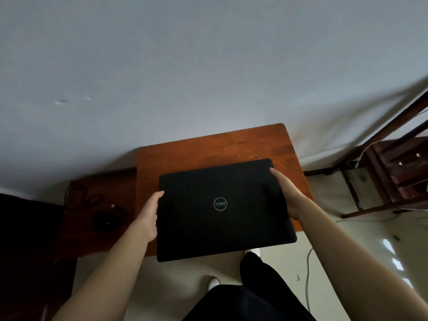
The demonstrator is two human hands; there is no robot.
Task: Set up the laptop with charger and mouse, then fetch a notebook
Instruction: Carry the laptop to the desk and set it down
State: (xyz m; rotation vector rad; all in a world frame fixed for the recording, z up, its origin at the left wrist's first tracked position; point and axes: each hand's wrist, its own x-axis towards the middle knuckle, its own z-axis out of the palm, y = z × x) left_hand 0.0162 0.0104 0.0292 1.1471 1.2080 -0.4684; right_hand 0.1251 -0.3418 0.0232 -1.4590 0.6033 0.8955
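Both hands form the grip on a closed black laptop: the left hand is clamped on its left edge and the right hand on its right edge, fingers curled along the sides. This laptop is held lid up, logo facing the camera upside down, over a small orange-brown wooden worktop that stands against a pale wall. Whether its underside touches the worktop cannot be told; its near edge juts out past the worktop's front, above the floor and the person's dark trousers and white shoes. To the left, on a lower, darker side table, lie a dark round mouse and a coil of black charger cable, well apart from the laptop. At right stands a dark wooden chair, with a thin cord trailing over the glossy tiled floor near it. No notebook is visible. The task looks barely begun, with the laptop not yet settled. One risk is that, if let go now, the overhanging laptop could tip off the front edge; it needs sliding further toward the wall first. Another is that the small worktop leaves little room for a mouse beside the laptop.
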